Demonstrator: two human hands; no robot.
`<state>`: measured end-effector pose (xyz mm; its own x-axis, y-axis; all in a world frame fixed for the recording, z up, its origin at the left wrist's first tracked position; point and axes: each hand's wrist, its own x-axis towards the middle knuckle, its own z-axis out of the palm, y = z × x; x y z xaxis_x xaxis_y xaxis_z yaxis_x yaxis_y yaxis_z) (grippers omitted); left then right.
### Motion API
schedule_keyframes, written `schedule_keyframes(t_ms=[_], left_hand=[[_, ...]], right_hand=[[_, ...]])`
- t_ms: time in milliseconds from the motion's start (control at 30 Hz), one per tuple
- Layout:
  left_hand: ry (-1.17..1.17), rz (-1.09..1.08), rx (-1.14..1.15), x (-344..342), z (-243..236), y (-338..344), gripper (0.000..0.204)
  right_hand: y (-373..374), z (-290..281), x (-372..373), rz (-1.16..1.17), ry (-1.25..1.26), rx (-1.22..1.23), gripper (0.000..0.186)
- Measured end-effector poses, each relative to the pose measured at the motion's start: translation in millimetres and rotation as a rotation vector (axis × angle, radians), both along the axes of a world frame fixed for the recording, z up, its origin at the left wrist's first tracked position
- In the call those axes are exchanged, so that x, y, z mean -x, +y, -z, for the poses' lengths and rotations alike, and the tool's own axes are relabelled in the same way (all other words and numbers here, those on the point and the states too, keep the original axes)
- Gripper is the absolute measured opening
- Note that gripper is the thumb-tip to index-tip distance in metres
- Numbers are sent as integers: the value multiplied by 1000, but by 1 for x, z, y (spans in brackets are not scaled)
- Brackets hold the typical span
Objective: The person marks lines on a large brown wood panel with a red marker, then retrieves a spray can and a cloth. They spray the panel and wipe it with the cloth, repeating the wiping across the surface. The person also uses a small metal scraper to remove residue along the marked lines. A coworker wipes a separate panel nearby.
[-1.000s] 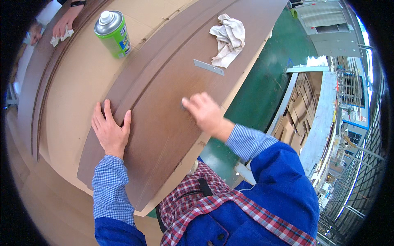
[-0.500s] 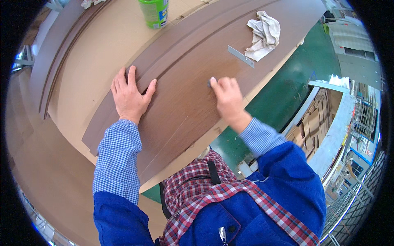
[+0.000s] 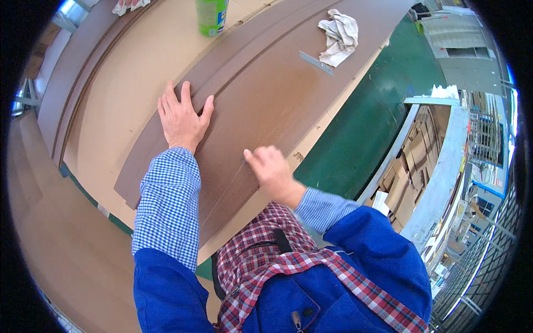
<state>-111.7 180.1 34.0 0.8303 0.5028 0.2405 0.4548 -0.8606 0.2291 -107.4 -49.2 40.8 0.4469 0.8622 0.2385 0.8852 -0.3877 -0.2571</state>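
Note:
My left hand [image 3: 183,119] lies with spread fingers on a long brown grooved panel [image 3: 294,89], near its far edge. My right hand [image 3: 269,169] is closed low over the panel's near part, by a thin pale line; what its fingertips hold is hidden and slightly blurred. Farther along the panel a flat grey metal strip [image 3: 315,62] lies beside a crumpled white rag [image 3: 337,38]. Beyond the panel, on the tan board [image 3: 139,100], stands a green can [image 3: 210,15], cut off by the picture's edge.
A second brown grooved panel [image 3: 66,100] lies at left, with another person's fingers on a white cloth [image 3: 129,6] at its top. Right of my bench are a green floor [image 3: 355,127] and a grey-framed bin [image 3: 447,166] of cardboard pieces [image 3: 413,155].
My right hand has moved from the middle of the panel toward me along its near part, still closed. My left hand stays spread on the panel. The view has shifted.

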Motion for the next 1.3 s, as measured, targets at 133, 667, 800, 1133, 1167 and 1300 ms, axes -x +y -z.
schedule_keyframes(t_ms=[133, 667, 800, 1133, 1167, 1300], left_hand=[[-52, 25, 2, 50, 11, -11, 47], [-13, -89, 24, 58, 20, -43, 43], [-51, -73, 41, 53, 16, -43, 43], [-39, -77, 54, 49, 22, -55, 43], [-39, -82, 53, 49, 24, -57, 43], [-18, -93, 55, 54, 25, -57, 42]], right_hand=[[-12, 1, -77, 260, -175, 153, 34], [-23, 4, -21, 327, -247, 334, 30], [-24, 6, -28, 331, -306, 318, 28], [-29, 11, -4, 355, -285, 360, 35], [-40, 31, 20, 260, -312, 242, 36], [-37, 16, -10, 277, -266, 278, 34]])
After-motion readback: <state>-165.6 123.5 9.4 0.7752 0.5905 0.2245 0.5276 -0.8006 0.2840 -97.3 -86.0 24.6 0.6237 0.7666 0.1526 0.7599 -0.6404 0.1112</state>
